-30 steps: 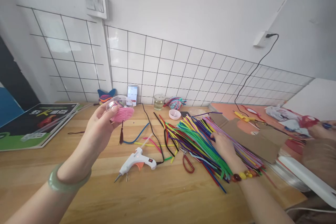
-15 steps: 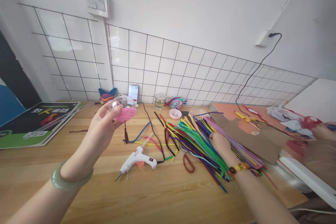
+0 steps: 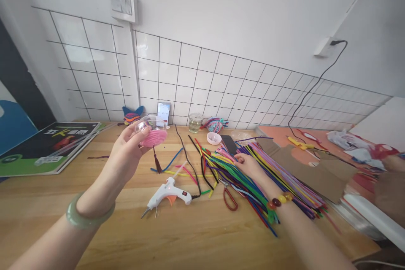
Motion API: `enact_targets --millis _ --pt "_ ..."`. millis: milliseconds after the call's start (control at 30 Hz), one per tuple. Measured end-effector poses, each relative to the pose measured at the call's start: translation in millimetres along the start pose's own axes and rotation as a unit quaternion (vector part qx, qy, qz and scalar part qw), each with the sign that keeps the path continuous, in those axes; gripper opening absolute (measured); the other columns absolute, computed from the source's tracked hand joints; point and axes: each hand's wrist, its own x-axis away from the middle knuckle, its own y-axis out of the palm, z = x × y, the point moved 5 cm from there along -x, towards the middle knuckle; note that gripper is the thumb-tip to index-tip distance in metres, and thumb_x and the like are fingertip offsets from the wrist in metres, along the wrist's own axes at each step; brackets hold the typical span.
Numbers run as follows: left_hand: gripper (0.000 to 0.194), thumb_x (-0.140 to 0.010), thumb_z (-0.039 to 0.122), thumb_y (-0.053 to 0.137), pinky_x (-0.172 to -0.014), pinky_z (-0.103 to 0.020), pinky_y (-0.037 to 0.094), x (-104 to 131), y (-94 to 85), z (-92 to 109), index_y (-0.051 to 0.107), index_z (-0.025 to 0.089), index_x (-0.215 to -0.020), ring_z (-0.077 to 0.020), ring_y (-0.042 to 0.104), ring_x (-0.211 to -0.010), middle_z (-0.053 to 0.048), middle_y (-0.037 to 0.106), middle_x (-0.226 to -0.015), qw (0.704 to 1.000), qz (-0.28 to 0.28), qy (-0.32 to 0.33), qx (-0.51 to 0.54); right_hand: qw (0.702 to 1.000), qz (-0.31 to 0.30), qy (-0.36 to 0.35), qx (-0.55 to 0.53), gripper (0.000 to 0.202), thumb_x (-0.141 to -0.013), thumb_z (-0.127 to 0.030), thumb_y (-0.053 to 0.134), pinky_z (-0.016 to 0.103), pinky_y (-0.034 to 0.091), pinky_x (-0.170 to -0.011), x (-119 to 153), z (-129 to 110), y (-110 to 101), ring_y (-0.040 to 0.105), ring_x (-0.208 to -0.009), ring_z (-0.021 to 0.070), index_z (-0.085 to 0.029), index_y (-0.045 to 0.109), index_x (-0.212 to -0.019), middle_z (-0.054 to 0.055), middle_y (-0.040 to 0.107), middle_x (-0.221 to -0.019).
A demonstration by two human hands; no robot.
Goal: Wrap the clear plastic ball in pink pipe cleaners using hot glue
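My left hand [image 3: 131,145] holds up a clear plastic dome with a pink coiled base [image 3: 155,138]; a dark tassel [image 3: 157,164] hangs below it. My right hand [image 3: 248,165], fingers curled together, rests on the spread pile of coloured pipe cleaners [image 3: 253,183]; what its fingertips pinch is too small to name. Left of the pile lie red-handled scissors [image 3: 230,199]. A white glue gun [image 3: 167,193] sits on the wooden table, nozzle toward the lower left. Loose blue, yellow, pink and black pipe cleaners lie behind it.
Along the wall stand a lit phone [image 3: 163,114], a glass jar [image 3: 195,122] and two yarn-like fish. A pink bowl [image 3: 214,138] and a dark phone [image 3: 229,144] lie nearby. Magazine [image 3: 47,145] at left; cardboard [image 3: 313,171], yellow glue gun [image 3: 300,143] and a blurred person at right.
My right hand has moved left across the pipe cleaners, and the pile has parted into two groups, exposing more of the dark phone. My left hand still holds the dome. The view has shifted slightly.
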Motion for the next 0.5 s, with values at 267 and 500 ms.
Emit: enact_targets --millis 267,500 --pt "0.042 -0.072 0.034 0.080 -0.083 -0.034 0.052 0 -0.2 -2 0.067 0.020 -0.110 -0.0232 0.066 -0.097 -0.009 0.072 -0.107 1.000 0.003 -0.008 0.011 0.998 0.030 -0.040 0.044 0.024 -0.090 -0.018 0.050 0.032 0.045 -0.092 19 -26 -7 0.060 -0.114 0.0234 -0.019 0.068 -0.107 0.011 0.066 -0.112" --pt "0.042 -0.070 0.034 0.081 -0.087 -0.037 0.052 1 -0.8 -4 0.068 0.020 -0.107 -0.0250 0.065 -0.102 -0.009 0.072 -0.108 1.000 0.006 -0.012 0.008 0.994 0.032 -0.021 0.099 0.025 -0.094 -0.023 0.049 0.028 0.046 -0.081 14 -33 -9 0.066 -0.094 0.0220 -0.017 0.073 -0.096 0.011 0.069 -0.102"
